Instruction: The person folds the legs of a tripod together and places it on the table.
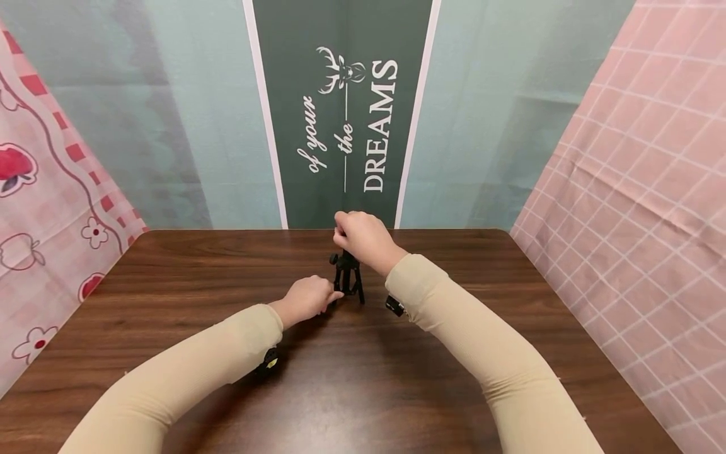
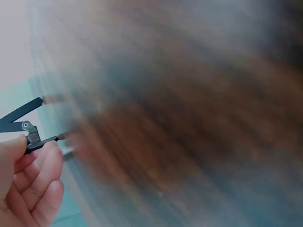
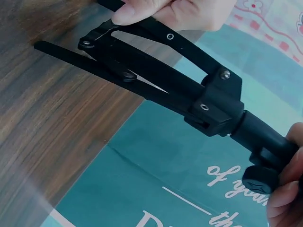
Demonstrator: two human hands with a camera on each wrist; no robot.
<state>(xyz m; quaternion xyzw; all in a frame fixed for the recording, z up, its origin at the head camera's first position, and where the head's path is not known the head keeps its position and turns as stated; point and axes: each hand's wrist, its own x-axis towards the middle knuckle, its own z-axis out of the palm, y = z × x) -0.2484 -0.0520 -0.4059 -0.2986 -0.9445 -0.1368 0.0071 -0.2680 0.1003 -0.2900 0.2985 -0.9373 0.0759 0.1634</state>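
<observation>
A small black tripod (image 1: 348, 277) stands over the table toward its back edge, its legs only partly spread. My right hand (image 1: 367, 241) grips the tripod's upper column from above, and the top of the tripod is hidden in the fist. Low on the left side, my left hand (image 1: 307, 297) pinches a leg between thumb and fingers. In the left wrist view the leg's end (image 2: 42, 144) shows between the thumb and fingertips. The right wrist view shows the hinged braces, the collar (image 3: 220, 109) and a round knob (image 3: 260, 179) just beside the right fingers.
The tripod and hands are above a dark wood-grain table (image 1: 363, 378). Behind its back edge hangs a green cloth backdrop (image 1: 346, 25) with white lettering. Patterned pink cloths close off the left (image 1: 51, 208) and right (image 1: 635, 189) sides.
</observation>
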